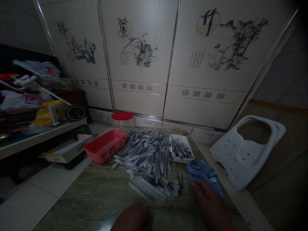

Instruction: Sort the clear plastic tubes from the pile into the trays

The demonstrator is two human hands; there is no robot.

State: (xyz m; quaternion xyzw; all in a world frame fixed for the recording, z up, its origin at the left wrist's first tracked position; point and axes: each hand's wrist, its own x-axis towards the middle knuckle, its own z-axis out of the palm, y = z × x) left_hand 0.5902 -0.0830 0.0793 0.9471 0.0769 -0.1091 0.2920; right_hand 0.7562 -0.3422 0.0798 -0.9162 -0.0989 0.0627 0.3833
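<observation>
My left hand [134, 216] is low at the table's near edge, curled, its fingertips hidden and nothing visible in it. On the right, my right hand [209, 200] overlaps the lower edge of a crumpled blue cloth [202, 170]. Its fingers are bent in, and whatever they hold is hidden. Ahead of both hands spreads a big pile of clear pens with dark tips [146, 147]. Nearer me lie clear empty tubes [146, 187] and small loose pieces [172, 186]. A pair of dark tweezers [180, 183] seems to lie left of my right hand.
A red plastic basket [106, 147] stands at the table's left edge. At the right back, a white tray [182, 138] holds several pens. Beyond the table are a red stool [122, 115], a folded white plastic chair [243, 154], and a cluttered bench [48, 133] on the left.
</observation>
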